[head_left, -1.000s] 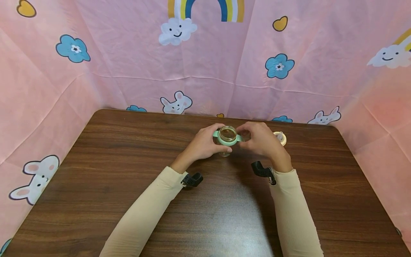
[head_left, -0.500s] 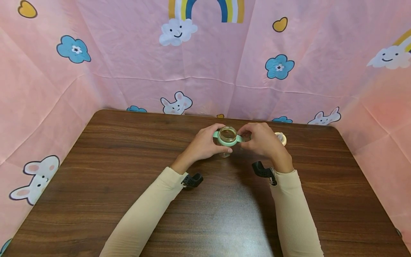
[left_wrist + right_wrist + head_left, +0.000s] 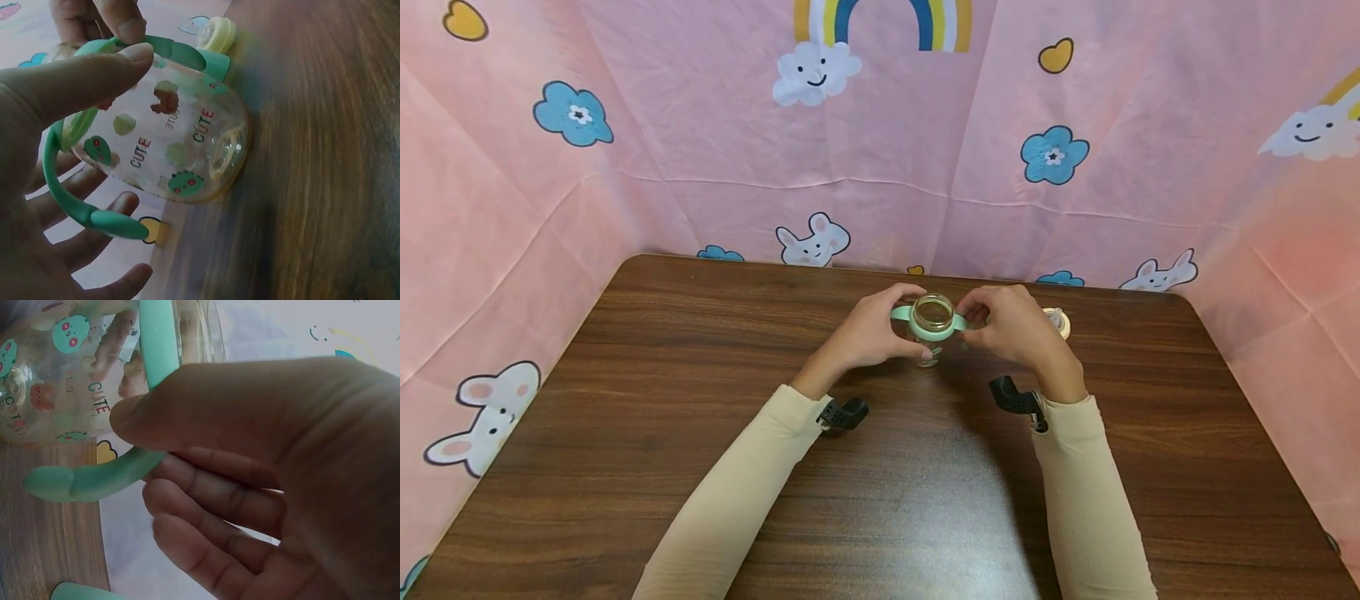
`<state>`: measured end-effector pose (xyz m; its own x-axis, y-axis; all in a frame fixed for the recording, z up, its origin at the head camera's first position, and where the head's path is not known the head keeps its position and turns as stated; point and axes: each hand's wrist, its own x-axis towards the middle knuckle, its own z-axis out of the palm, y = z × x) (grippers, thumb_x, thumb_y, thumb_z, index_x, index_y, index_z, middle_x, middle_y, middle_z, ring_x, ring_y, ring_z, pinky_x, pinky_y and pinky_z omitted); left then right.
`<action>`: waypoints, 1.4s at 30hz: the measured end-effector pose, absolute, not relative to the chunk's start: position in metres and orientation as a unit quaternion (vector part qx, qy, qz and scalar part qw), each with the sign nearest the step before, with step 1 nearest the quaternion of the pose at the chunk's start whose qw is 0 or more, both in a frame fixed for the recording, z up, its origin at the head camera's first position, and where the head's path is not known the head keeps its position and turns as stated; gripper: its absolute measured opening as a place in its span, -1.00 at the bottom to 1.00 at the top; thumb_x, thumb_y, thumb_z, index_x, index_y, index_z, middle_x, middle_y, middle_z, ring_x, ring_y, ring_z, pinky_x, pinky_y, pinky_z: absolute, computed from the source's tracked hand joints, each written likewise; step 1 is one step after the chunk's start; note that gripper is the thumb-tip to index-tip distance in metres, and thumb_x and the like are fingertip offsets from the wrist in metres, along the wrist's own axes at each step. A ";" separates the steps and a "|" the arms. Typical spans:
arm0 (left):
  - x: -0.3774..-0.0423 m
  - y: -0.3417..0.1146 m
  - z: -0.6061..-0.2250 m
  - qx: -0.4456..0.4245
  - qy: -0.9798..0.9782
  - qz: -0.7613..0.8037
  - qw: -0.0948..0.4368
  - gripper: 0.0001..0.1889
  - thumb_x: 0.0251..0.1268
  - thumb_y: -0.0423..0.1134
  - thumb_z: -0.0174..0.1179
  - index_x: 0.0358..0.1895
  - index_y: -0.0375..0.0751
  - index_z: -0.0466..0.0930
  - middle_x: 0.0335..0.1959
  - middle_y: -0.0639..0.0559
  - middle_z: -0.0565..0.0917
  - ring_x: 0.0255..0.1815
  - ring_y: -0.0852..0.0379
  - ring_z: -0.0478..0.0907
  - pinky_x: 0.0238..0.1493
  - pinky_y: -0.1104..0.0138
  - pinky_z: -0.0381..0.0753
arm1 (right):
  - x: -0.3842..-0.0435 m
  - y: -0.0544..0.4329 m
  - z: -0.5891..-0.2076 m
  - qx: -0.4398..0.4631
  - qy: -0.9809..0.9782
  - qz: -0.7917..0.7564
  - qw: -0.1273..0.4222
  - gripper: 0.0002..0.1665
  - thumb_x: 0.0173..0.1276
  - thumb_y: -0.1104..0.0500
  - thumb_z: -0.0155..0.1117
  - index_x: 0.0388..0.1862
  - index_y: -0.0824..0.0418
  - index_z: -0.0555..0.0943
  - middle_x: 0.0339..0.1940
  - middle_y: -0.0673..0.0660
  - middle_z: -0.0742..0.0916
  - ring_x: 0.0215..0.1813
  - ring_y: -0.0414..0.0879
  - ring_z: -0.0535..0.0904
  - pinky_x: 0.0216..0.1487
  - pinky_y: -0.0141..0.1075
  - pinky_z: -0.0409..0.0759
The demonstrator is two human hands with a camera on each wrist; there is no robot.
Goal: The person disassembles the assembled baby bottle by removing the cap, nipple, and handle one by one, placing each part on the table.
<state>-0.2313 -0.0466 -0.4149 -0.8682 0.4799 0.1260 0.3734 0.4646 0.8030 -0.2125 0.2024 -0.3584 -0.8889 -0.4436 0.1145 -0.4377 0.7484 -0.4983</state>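
A clear baby bottle (image 3: 934, 312) with printed cartoon faces stands without a top between the hands. Around its neck sits a mint-green ring (image 3: 931, 335) with two curved handles. My right hand (image 3: 1015, 329) pinches the ring at the base of the right handle (image 3: 112, 478), its other fingers curled behind. Around the left side spreads my left hand (image 3: 876, 329), fingers apart and loosely bent behind the left handle (image 3: 81, 209). Its straight thumb lies across the bottle's shoulder in the left wrist view.
To the right of my right hand, a pale yellow collar (image 3: 1058, 323) with a clear nipple lies on the brown wooden table (image 3: 700, 375). Beside it, a green piece (image 3: 217, 65) shows in the left wrist view. A pink printed cloth (image 3: 880, 133) hangs behind the table.
My left hand has loosened and shifted slightly left, showing more of the left handle. The right hand keeps its pinch, and the bottle has barely moved.
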 end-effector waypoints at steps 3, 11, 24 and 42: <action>-0.233 -0.048 -0.417 0.255 0.850 0.457 0.060 -0.03 0.03 -0.13 0.80 0.54 -0.13 0.50 0.36 -0.09 0.68 0.39 -0.08 0.58 0.44 -0.03 0.52 | -0.213 0.203 -0.359 -0.236 0.933 -0.271 0.009 -0.79 0.25 0.36 0.62 -0.13 0.29 0.81 -0.29 0.10 0.83 -0.19 0.03 0.77 -0.08 -0.01 0.75; -0.235 -0.050 -0.422 0.259 0.845 0.463 0.065 -0.04 0.04 -0.12 0.80 0.54 -0.11 0.50 0.32 -0.07 0.70 0.34 -0.05 0.61 0.40 0.01 0.54 | -0.212 0.204 -0.359 -0.247 0.928 -0.280 0.001 -0.81 0.25 0.40 0.61 -0.17 0.31 0.80 -0.33 0.09 0.82 -0.24 0.00 0.77 -0.11 -0.04 0.77; -0.236 -0.050 -0.422 0.243 0.850 0.463 0.065 -0.06 0.03 -0.09 0.79 0.53 -0.05 0.52 0.31 -0.02 0.71 0.31 0.01 0.59 0.39 0.03 0.51 | -0.210 0.205 -0.356 -0.245 0.924 -0.294 -0.003 -0.83 0.26 0.39 0.64 -0.18 0.31 0.82 -0.35 0.08 0.82 -0.27 -0.03 0.76 -0.14 -0.05 0.76; -0.233 -0.050 -0.420 0.244 0.845 0.471 0.068 -0.03 0.04 -0.07 0.79 0.56 -0.05 0.48 0.34 -0.02 0.69 0.32 0.01 0.59 0.39 0.02 0.52 | -0.207 0.205 -0.351 -0.241 0.923 -0.300 -0.008 -0.85 0.26 0.40 0.62 -0.20 0.31 0.82 -0.35 0.08 0.82 -0.27 -0.02 0.76 -0.13 -0.06 0.76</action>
<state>-0.2334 -0.0499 -0.4202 -0.8718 0.4760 0.1157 0.3485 0.4367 0.8294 -0.2069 0.2050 -0.3513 -0.8832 -0.4409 0.1597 -0.4506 0.7037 -0.5493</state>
